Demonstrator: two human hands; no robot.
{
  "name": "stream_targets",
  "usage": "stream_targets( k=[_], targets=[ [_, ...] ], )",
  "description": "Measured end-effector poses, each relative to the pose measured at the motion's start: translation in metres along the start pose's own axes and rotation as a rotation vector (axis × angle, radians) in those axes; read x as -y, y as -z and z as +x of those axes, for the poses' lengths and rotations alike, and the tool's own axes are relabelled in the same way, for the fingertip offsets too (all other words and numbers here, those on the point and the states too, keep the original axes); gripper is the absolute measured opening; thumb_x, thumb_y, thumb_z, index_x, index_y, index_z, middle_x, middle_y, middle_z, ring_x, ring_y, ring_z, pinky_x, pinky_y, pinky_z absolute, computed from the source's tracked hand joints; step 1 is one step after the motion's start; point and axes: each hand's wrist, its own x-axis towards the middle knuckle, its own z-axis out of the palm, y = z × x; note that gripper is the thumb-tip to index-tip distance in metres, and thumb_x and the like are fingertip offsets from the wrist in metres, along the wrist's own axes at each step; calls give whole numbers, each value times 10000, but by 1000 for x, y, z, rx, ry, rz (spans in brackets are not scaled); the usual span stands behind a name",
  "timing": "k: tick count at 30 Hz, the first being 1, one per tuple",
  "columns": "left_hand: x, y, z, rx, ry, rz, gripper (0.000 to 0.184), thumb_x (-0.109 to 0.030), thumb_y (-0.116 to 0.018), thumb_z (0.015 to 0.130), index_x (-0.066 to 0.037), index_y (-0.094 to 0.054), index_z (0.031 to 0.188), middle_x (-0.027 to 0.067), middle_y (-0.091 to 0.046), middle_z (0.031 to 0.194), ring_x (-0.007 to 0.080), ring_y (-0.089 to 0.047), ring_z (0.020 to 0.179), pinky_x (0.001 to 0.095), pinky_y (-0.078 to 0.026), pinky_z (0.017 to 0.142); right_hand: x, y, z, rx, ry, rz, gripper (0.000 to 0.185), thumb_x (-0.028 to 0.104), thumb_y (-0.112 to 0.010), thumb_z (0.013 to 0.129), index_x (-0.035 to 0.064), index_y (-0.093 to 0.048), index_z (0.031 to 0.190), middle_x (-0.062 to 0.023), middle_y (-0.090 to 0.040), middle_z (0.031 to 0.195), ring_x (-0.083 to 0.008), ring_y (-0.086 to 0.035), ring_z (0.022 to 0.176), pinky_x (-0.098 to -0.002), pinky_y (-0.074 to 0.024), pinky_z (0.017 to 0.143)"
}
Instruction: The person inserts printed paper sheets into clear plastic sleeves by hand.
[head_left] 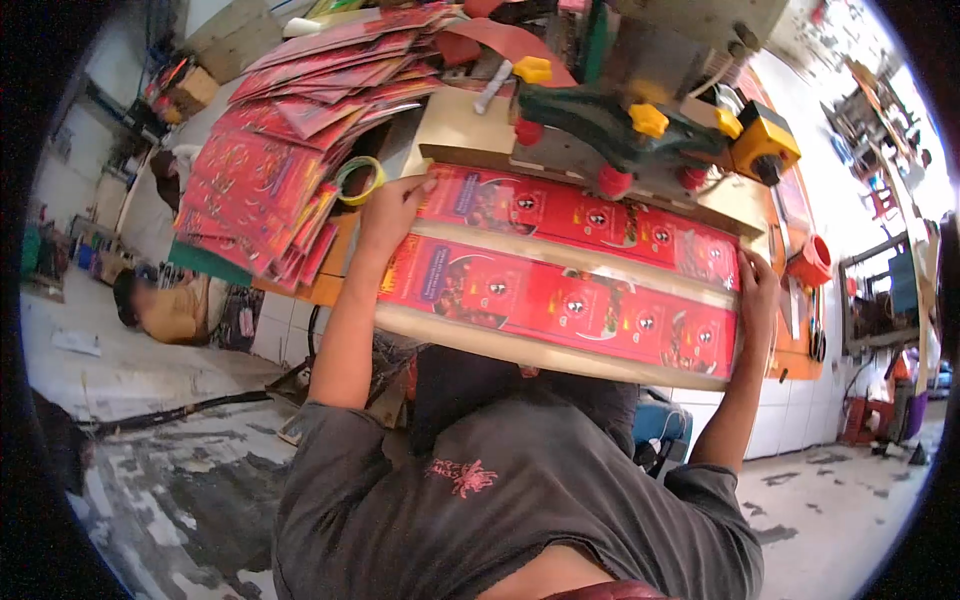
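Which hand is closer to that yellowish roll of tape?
Left. The left hand is just beside the tape roll; the right hand is at the far end of the red printed strips.

Sheets (560, 300) on bd (480, 335) | pile (250, 170) L | tape roll (376, 185) btwn | machine (590, 130) bhd | cup (812, 262) R

From here I see red all over: the upper strip (580, 212) and lower strip (545, 300) both carry a violet-blue panel, food pictures and small black-and-white round emblems. The stack (255, 165) is red with yellow touches. Yellow knobs (649, 120) and red knobs (614, 181) dot a dark green bracket (580, 118); the desk (797, 367) glows orange, the shirt (560, 480) dark grey with a pink print (472, 478)
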Motion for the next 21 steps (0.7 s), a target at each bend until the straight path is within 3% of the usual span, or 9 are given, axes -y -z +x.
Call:
stream_targets(
  k=[2, 7, 13, 16, 18, 20, 21],
  targets=[
    [-4, 2, -2, 39, 12, -92, 387, -391, -630, 983, -71, -741, 1171, 216, -733, 1026, 337, -727, 979, 375, -532, 848, 8, 1, -2, -8, -79, -35, 350, 288, -628, 993, 26, -714, 1208, -198, -744, 1074, -236, -705, 1014, -346, -504, 891],
    [-5, 4, -3, 41, -17, -78, 386, -386, -632, 983, -66, -741, 1169, 212, -735, 1029, 330, -731, 968, 385, -535, 842, 9, 0, -4, -9, -25, -33, 368, 294, -607, 1005, 7, -706, 1214, -196, -742, 1097, -226, -699, 1043, -342, -499, 921],
    [7, -4, 1, -1, -67, -35, 321, -347, -649, 967, -96, -759, 1134, 207, -728, 984, 381, -708, 914, 399, -539, 793, -5, 0, 2, 7, -8, -3, 388, 308, -618, 992, 6, -701, 1221, -197, -737, 1137, -257, -697, 1072, -346, -492, 949],
    [17, -9, 5, 4, -68, -42, 324, -334, -633, 981, -79, -751, 1143, 212, -729, 1006, 357, -721, 945, 394, -534, 809, -12, 0, 1, 16, -109, -47, 383, 334, -607, 995, 37, -719, 1209, -220, -738, 1101, -291, -714, 1027, -383, -523, 894],
    [25, -11, 7, 50, -46, -93, 343, -332, -613, 996, -66, -732, 1178, 218, -726, 1041, 306, -735, 961, 381, -529, 815, -27, -2, 2, -37, 5, -135, 389, 352, -604, 981, 61, -723, 1211, -242, -738, 1059, -331, -721, 987, -404, -530, 872],
    [30, -12, 10, 49, -70, -20, 407, -368, -612, 1003, -23, -714, 1194, 221, -732, 1061, 303, -729, 990, 371, -522, 853, -5, 0, -4, -75, -125, -75, 358, 381, -637, 951, 115, -756, 1159, -212, -743, 1034, -324, -729, 957, -427, -532, 858],
    [17, -7, 7, 65, -71, -64, 435, -383, -606, 1008, -9, -705, 1209, 222, -732, 1080, 310, -725, 1009, 361, -518, 871, -10, 0, -3, -81, -96, -149, 338, 312, -645, 976, 68, -735, 1192, -207, -754, 1007, -259, -734, 919, -365, -540, 835]
  ],
)
